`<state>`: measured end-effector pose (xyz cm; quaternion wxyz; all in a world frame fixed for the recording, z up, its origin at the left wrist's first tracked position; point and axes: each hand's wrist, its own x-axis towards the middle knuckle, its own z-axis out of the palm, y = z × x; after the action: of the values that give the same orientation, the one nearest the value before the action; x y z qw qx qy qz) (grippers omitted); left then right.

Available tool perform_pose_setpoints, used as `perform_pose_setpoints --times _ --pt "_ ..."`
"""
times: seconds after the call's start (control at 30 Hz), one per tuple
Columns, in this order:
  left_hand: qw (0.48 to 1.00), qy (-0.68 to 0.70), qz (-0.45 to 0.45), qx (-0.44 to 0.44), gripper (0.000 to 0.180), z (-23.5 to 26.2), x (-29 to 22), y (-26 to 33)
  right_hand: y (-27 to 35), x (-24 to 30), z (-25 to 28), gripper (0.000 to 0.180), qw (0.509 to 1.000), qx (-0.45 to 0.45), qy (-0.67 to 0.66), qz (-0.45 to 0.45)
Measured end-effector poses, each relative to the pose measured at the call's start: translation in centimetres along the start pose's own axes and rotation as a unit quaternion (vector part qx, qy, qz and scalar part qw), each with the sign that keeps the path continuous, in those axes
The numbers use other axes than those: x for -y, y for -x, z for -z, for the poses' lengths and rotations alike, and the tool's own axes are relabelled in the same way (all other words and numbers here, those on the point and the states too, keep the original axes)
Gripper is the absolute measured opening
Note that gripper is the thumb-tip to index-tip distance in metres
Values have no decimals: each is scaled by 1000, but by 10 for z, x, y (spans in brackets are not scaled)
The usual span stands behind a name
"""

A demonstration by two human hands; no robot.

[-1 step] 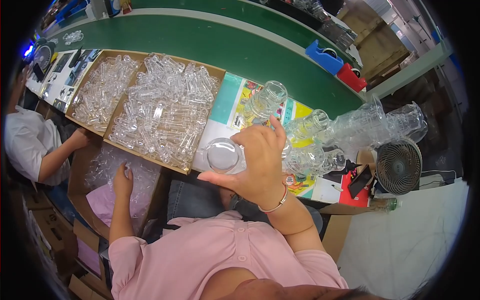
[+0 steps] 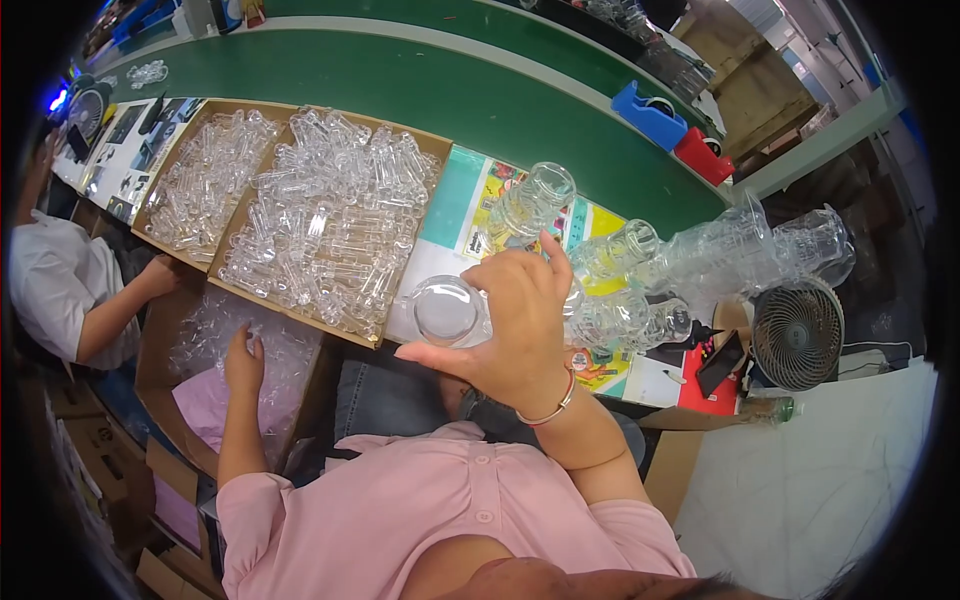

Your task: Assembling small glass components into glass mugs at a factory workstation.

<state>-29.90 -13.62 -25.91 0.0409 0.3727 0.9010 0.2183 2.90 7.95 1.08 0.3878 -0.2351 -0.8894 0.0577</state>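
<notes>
A clear round jar stands on the paper-covered table edge. My right hand arches beside it, thumb and fingers spread wide; whether they touch the glass-like wall cannot be made out. Beyond this hand stands a clear stacked column of cups, with further clear stacks to the right. My left hand hangs over a cardboard box of crinkled clear plastic bags and pink material. Its thumb is apart from loosely bent fingers, and nothing shows in them.
A shallow carton full of small clear plastic pieces lies left of the jar. A black fan stands at right near a dark phone. Blue and red tape dispensers sit behind. A co-worker's hand is at left.
</notes>
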Motion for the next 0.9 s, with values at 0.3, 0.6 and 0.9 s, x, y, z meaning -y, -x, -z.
perform_pose_setpoints --times 0.3,0.6,0.9 --pt "961 95 -36 -257 35 47 -16 -14 -16 -7 -8 59 997 -49 53 -4" --pt "917 183 -261 -239 25 112 -147 -28 -16 -16 -17 58 965 73 243 -66" --pt "894 194 -393 -90 18 79 -236 -89 -5 116 -21 50 851 174 -448 209"
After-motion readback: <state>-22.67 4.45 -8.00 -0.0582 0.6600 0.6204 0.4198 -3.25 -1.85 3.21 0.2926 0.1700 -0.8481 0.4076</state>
